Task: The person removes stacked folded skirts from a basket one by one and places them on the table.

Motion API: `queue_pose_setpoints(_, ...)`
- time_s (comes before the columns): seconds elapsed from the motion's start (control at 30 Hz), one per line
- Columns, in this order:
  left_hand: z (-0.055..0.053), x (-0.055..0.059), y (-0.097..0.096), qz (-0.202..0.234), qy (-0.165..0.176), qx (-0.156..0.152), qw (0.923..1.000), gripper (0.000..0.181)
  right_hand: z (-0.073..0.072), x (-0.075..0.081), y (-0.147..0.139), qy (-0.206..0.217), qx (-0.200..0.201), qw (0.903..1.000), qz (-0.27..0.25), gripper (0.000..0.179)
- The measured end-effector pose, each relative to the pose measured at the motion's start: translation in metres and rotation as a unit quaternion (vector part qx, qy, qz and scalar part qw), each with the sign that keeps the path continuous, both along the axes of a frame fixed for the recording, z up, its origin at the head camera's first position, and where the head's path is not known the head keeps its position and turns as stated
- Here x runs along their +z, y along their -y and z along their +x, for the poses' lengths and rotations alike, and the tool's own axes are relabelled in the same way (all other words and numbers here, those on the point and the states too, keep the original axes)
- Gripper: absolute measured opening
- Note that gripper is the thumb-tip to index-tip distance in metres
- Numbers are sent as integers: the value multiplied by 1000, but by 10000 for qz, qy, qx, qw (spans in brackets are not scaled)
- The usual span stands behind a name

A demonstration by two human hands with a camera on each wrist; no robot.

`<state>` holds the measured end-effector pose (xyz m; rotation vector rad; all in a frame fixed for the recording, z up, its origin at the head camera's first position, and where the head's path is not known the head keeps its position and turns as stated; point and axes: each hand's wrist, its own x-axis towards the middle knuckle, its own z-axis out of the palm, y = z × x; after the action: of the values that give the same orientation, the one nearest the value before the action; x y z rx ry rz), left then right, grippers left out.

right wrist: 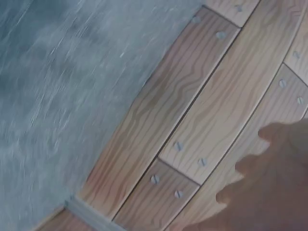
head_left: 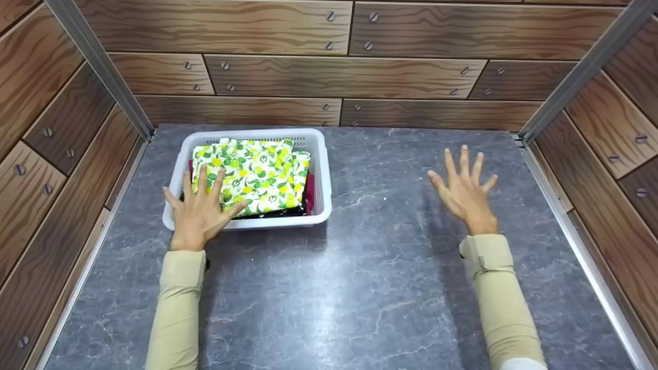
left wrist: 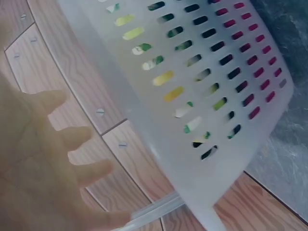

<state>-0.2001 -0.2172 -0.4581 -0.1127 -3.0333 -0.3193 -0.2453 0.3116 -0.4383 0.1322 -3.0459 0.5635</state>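
Observation:
My left hand [head_left: 199,216], fingers spread, overlaps the front left corner of a white plastic basket [head_left: 324,177] in the head view. Inside the basket lies folded cloth [head_left: 259,174] printed with lemons and green leaves. Dark red fabric [head_left: 309,194] and black fabric show under and beside it. From the left wrist, the slotted basket wall [left wrist: 159,110] is seen, with the spread fingers [left wrist: 94,171] apart from it. My right hand [head_left: 467,198] is held over the table to the right, its fingers spread and nothing in it.
The basket stands on a grey marbled tabletop [head_left: 360,267], toward the back left. Wood-patterned panels [head_left: 288,74] close off the back and both sides. Metal strips [head_left: 581,267] run along the side edges, and metal posts [head_left: 103,67] rise at the back corners.

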Motion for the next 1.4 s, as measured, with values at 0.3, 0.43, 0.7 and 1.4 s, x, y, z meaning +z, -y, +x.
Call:
queue_pose_setpoints(0.3,-11,18,6,-214,0,-9,9998,69,-21,11,42,-1364,210,9870,-825,49)
queue_pose_setpoints(0.43,-15,22,8,-64,-30,56,10000,65,-27,18,64,-1453,441,9791,-1354,44)
queue_pose_setpoints(0.7,-20,21,12,163,-275,120,9994,59,-37,25,109,-1360,927,9583,-2338,31)
queue_pose_setpoints(1.4,-33,20,24,972,442,318,9938,66,-46,20,210,1260,533,9250,-3545,32)
